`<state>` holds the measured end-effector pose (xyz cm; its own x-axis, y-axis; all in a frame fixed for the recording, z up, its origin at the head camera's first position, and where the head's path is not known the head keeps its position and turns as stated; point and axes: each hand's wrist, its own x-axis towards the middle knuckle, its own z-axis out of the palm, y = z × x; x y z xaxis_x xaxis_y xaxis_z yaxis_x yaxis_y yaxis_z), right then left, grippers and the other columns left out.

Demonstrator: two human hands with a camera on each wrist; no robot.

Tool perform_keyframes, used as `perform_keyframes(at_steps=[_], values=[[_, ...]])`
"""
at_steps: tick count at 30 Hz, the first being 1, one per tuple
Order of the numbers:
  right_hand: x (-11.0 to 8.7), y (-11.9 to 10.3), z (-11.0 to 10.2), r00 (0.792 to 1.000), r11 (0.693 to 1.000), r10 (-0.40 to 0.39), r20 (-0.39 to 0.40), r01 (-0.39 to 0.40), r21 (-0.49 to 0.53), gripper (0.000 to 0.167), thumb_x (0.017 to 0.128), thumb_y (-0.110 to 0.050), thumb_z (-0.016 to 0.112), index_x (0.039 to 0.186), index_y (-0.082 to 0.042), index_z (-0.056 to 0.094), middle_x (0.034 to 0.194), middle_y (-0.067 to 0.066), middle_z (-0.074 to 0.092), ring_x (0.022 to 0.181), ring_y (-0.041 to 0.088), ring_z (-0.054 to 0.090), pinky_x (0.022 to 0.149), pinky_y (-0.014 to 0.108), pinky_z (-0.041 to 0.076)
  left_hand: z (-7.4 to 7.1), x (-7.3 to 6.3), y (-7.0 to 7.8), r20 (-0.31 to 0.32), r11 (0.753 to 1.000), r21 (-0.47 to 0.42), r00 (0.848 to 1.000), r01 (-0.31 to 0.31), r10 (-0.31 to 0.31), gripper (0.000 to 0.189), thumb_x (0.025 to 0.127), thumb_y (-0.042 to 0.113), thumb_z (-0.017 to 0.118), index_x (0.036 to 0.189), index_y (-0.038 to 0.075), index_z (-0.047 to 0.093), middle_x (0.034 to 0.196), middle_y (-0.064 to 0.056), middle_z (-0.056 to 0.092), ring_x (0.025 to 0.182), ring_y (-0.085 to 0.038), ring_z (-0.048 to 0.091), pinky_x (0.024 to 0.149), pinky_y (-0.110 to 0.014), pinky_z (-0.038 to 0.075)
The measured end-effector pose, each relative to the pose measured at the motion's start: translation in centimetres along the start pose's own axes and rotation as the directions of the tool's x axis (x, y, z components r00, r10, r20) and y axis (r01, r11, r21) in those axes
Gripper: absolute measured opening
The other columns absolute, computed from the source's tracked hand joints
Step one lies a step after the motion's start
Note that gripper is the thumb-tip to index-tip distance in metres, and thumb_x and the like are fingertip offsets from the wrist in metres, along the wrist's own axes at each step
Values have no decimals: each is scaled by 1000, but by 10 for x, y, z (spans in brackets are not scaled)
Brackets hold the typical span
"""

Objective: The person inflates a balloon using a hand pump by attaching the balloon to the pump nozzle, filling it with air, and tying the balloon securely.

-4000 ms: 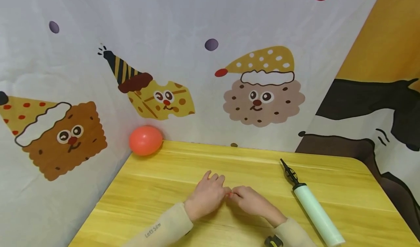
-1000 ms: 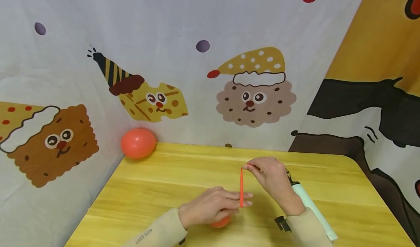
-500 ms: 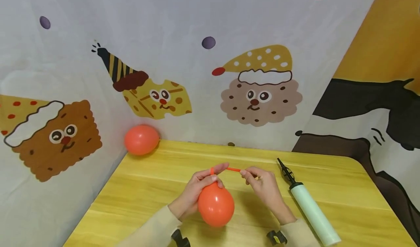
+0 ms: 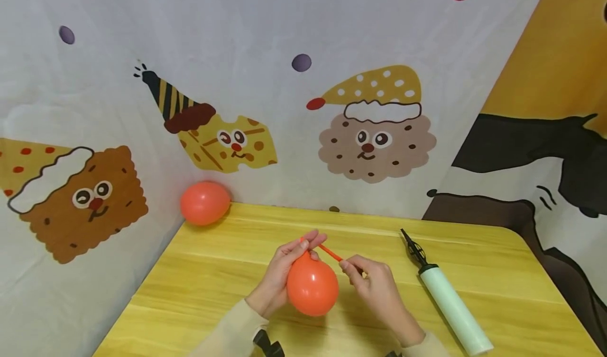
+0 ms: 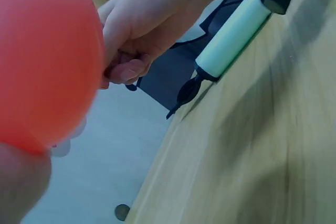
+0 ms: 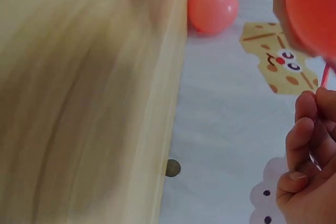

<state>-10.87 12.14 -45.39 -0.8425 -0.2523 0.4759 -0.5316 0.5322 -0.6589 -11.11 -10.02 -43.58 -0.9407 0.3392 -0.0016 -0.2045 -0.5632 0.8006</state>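
An inflated red balloon (image 4: 313, 289) hangs below my left hand (image 4: 277, 275), whose thumb presses its neck against the fingers. The neck is wrapped over the left fingers and runs taut down to the right as a thin strand (image 4: 331, 252). My right hand (image 4: 379, 286) pinches the free end between thumb and forefinger. In the left wrist view the balloon (image 5: 47, 61) fills the upper left, with the right hand (image 5: 147, 30) behind it. The right wrist view shows the right fingers (image 6: 302, 140) curled at the strand's end.
A second red balloon (image 4: 205, 203) lies at the table's back left corner, against the printed backdrop (image 4: 265, 46). To the right, a pale green hand pump (image 4: 455, 309) with a black nozzle lies on the wooden table (image 4: 199, 294).
The left hand has turned over, bringing the balloon into full view beneath it. In the last half second the right hand has come down and nearer, so the stretched neck slants downward.
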Motion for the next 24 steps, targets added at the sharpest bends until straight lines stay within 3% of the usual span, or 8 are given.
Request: perform_keyframes(at_steps=[3, 6, 9, 12, 14, 17, 21, 24], values=[[-5, -5, 3, 994, 991, -107, -25, 105, -78, 16, 92, -7, 78, 83, -19, 71, 69, -19, 54, 62, -4, 47, 53, 20, 45, 0, 5, -2, -46, 994, 108, 999, 12, -7, 22, 106, 23, 62, 115, 9, 77, 141, -10, 63, 113, -13, 64, 105, -44, 52], [-7, -11, 4, 980, 966, -198, -34, 189, -177, 17, 87, -4, 81, 84, -16, 70, 72, -15, 58, 65, -3, 47, 56, 21, 46, 3, 9, -4, -42, 952, 308, 999, -5, 19, 30, 104, 21, 65, 100, -7, 75, 139, -13, 65, 133, -23, 57, 109, -47, 48], [-7, -16, 4, 964, 935, -265, -23, 251, -250, 18, 83, -4, 84, 85, -14, 70, 74, -11, 63, 66, 0, 49, 58, 21, 48, 6, 10, -5, -22, 883, 467, 998, -41, 57, 34, 103, 20, 66, 103, -14, 72, 131, -12, 70, 135, -25, 57, 108, -43, 49], [-7, -18, 2, 948, 907, -319, 0, 306, -290, 16, 83, -4, 83, 88, -13, 71, 76, -10, 65, 67, 2, 51, 61, 22, 50, 9, 11, -6, 6, 801, 594, 996, -76, 90, 27, 104, 20, 65, 117, -2, 76, 123, -7, 73, 130, -23, 61, 106, -40, 51], [-8, -18, 2, 941, 892, -339, 14, 327, -313, 10, 87, -8, 80, 90, -12, 71, 77, -9, 66, 68, 4, 53, 62, 23, 51, 10, 11, -7, 43, 719, 688, 994, -102, 100, 26, 104, 18, 64, 125, 7, 74, 122, -3, 74, 128, -20, 63, 103, -36, 52], [-9, -17, 1, 936, 878, -351, 22, 337, -340, 20, 105, -23, 63, 89, -13, 69, 76, -10, 64, 68, 5, 52, 62, 23, 48, 12, 11, -7, 142, 517, 837, 984, -176, 105, 27, 104, 13, 64, 130, 13, 73, 123, 4, 73, 121, -13, 65, 99, -27, 53], [-8, -16, 1, 935, 876, -356, 8, 336, -345, 41, 112, -36, 43, 90, -14, 69, 75, -11, 62, 67, 5, 50, 60, 22, 44, 14, 11, -4, 336, 90, 933, 932, -349, 135, 31, 100, 12, 70, 130, 19, 73, 123, 9, 72, 106, -6, 69, 91, -24, 54], [-6, -16, 1, 928, 876, -372, -4, 349, -333, 23, 108, -27, 57, 93, -13, 70, 76, -10, 64, 66, 6, 50, 60, 23, 44, 14, 13, -5, 466, -205, 878, 869, -432, 165, 32, 97, 17, 74, 129, 22, 74, 120, 12, 74, 98, -7, 69, 88, -31, 53]])
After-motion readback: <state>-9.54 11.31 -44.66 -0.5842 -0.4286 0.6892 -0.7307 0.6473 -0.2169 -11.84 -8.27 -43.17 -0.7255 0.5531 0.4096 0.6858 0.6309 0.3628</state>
